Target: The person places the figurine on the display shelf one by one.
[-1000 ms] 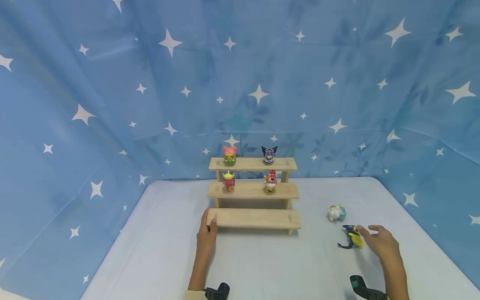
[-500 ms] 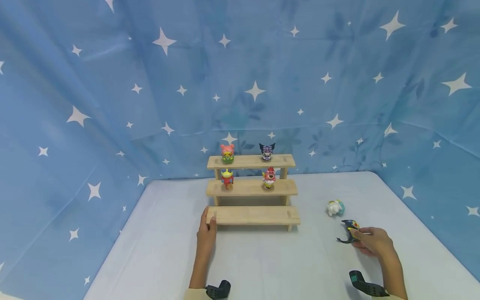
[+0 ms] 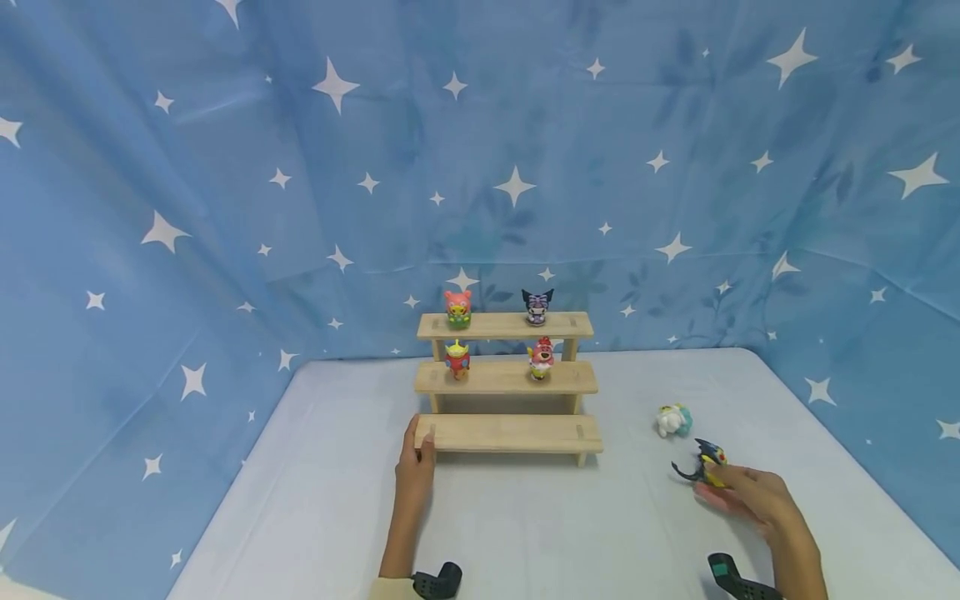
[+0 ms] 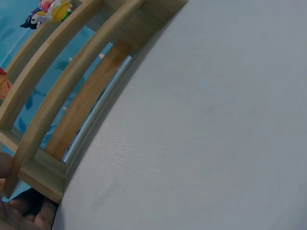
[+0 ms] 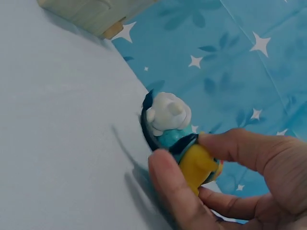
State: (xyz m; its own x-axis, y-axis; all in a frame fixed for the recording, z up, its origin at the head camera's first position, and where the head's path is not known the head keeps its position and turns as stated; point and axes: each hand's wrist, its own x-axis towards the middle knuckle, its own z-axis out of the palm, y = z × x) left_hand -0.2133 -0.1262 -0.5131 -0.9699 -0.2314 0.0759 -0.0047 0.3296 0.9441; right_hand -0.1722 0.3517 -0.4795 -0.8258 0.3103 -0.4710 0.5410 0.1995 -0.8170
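My right hand (image 3: 750,496) pinches a small yellow and dark-blue toy figure (image 3: 711,463) with a long thin dark tail, at the right of the table. In the right wrist view thumb and fingers close round the yellow body (image 5: 196,165). Beyond it lies a white and teal figure (image 3: 674,420) on its side. My left hand (image 3: 415,467) grips the left end of the lowest step of a three-step wooden display stand (image 3: 510,433), thumb on top. The left wrist view shows its fingers under that end, partly cut off by the frame.
A pink figure (image 3: 458,309) and a black-eared purple one (image 3: 537,307) stand on the top step. The middle step bears a red, yellow-headed figure (image 3: 457,360) and a red and pink one (image 3: 541,358). A blue starry curtain (image 3: 480,167) hangs behind the white table (image 3: 330,500).
My right hand has come in to the yellow and dark-blue figure, taken hold of it and tilted it more upright. The left hand stays on the stand.
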